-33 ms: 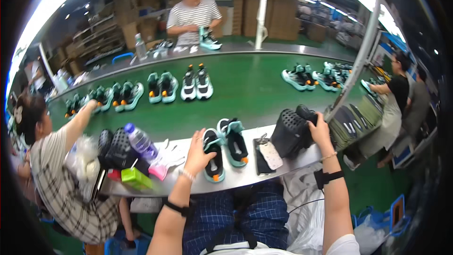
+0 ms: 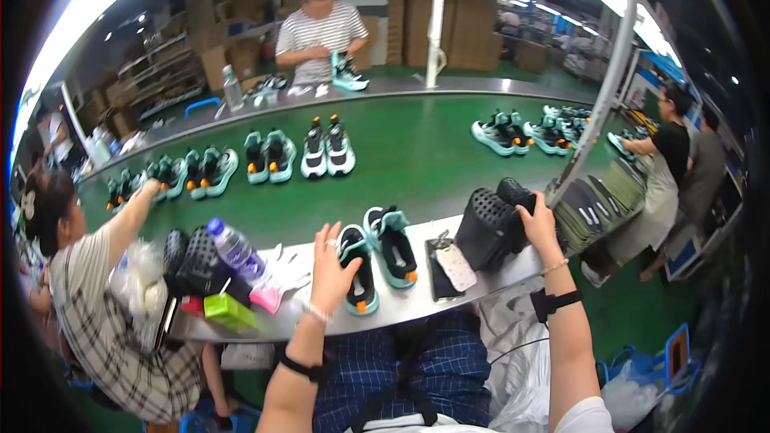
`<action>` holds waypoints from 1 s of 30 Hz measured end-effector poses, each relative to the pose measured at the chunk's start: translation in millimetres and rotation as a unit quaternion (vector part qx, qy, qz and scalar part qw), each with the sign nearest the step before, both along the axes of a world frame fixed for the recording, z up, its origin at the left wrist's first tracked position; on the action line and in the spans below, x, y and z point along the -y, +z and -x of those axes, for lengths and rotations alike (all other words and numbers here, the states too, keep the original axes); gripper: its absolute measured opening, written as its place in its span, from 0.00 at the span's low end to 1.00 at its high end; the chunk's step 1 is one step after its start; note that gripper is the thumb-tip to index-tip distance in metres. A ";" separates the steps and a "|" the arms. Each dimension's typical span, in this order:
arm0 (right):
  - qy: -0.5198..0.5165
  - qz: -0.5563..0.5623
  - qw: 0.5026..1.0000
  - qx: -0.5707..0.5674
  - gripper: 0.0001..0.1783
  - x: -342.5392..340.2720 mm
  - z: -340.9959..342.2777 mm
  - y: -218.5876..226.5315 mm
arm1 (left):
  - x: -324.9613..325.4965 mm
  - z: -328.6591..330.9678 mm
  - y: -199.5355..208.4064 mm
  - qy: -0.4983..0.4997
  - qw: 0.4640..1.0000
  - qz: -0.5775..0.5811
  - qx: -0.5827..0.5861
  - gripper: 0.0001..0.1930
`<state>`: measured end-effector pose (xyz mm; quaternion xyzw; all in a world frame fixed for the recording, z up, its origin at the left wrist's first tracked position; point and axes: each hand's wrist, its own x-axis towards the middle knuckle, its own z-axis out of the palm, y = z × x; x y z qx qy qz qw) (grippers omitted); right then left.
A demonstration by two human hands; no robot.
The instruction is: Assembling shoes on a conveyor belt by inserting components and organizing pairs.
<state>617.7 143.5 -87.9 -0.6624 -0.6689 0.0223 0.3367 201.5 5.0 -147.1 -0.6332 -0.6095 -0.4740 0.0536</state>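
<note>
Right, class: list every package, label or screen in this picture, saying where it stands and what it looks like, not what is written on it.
Green box: small, bright green, on the steel ledge left of the left hand.
Phone: flat, its screen dark, a pale tag on it, between the shoes and the right hand.
Cardboard cartons: tall brown stacks, far background.
Water bottle: clear, purple label, lying beside the green box.

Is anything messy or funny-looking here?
Nothing looks spilled or broken. The left hand rests on a teal-and-black shoe beside its mate; the right hand grips black perforated inserts. A bottle lies tilted among clutter.
</note>
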 end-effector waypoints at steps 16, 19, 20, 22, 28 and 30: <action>0.302 0.157 0.936 0.094 0.26 92.8 175.5 30.9 | 10.1 -77.6 4.5 -0.159 0.901 0.357 -0.188 0.34; 0.280 0.151 0.933 0.168 0.26 74.8 202.7 23.3 | 11.3 -71.4 4.5 -0.177 0.911 0.337 -0.160 0.35; 0.254 0.162 0.923 0.238 0.26 71.5 208.4 29.1 | 12.0 -73.5 3.6 -0.171 0.911 0.335 -0.167 0.35; 0.236 0.196 0.912 0.273 0.27 63.9 218.8 42.4 | 13.0 -74.6 -0.5 -0.160 0.917 0.324 -0.168 0.35; 0.174 0.213 0.919 0.283 0.24 43.1 243.2 21.9 | 11.5 -72.5 3.4 -0.178 0.913 0.343 -0.132 0.34; 0.155 0.174 0.937 0.261 0.22 44.5 250.3 -3.2 | 9.0 -69.8 2.3 -0.183 0.910 0.350 -0.126 0.33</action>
